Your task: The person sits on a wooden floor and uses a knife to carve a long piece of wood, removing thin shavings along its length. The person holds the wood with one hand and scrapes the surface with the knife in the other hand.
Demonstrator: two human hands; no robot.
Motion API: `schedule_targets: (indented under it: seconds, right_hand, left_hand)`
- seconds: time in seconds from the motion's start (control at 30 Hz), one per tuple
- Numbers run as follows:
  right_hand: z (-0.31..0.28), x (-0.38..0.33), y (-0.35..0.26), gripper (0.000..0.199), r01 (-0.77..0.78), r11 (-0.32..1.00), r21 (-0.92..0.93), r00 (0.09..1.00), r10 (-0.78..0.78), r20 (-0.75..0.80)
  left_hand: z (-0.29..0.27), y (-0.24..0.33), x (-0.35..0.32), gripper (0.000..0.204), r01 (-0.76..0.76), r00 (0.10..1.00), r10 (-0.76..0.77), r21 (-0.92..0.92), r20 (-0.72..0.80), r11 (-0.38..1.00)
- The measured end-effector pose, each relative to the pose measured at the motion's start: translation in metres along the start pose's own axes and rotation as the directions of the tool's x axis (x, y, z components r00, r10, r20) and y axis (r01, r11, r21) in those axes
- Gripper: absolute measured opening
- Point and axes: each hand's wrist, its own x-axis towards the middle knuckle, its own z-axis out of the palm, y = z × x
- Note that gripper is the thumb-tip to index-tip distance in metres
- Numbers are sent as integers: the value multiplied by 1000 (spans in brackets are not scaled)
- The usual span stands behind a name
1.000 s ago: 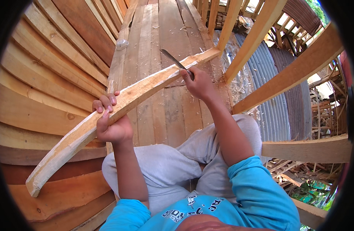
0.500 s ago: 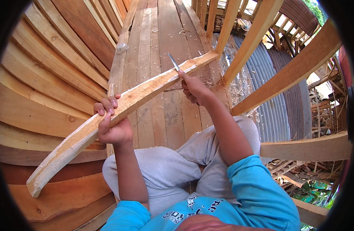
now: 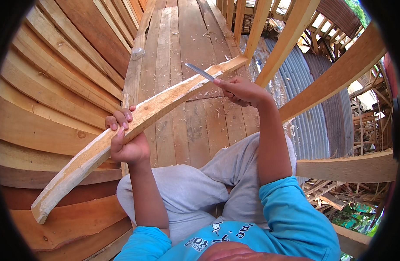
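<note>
A long pale wooden beam (image 3: 165, 100) slants across the view from lower left to upper right, its top face rough and its edges whitish. My left hand (image 3: 129, 137) is wrapped round the beam left of its middle, thumb on the near side and fingers over the far edge. In my right hand (image 3: 241, 90) is a knife (image 3: 200, 71), its blade pointing up and left over the beam's far part. Whether the blade touches the wood I cannot tell. The knife's handle is hidden in my fingers.
Wooden wall boards (image 3: 56, 87) rise on the left. The plank floor (image 3: 189, 126) carries scattered shavings and a small clear object (image 3: 137, 53). Upright wooden posts (image 3: 291, 39) stand on the right, with corrugated metal sheets (image 3: 311, 100) beyond. My crossed legs (image 3: 178, 185) lie below the beam.
My right hand has moved right along the beam and turned, so the knife blade lies flatter and points more to the left. My left hand keeps its hold, and the beam has hardly moved.
</note>
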Motion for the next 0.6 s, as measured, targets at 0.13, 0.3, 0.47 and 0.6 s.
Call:
schedule_targets:
  seconds: [0.13,0.3,0.47,0.6]
  right_hand:
    - [-20,-5,9,58,76,996,48,915,-50,-400]
    - [-59,28,55,48,115,990,-82,197,-104,-975]
    - [-34,29,52,37,271,956,-115,534,-249,-808]
    - [16,33,42,32,352,919,-177,817,-394,-422]
  left_hand:
    - [1,0,0,25,-2,1000,2,5,-8,1000]
    - [0,-1,1,22,19,998,-19,-4,61,1000]
    - [-3,0,2,21,14,998,-13,-9,53,1000]
    - [-1,0,1,21,19,999,-19,-7,49,1000]
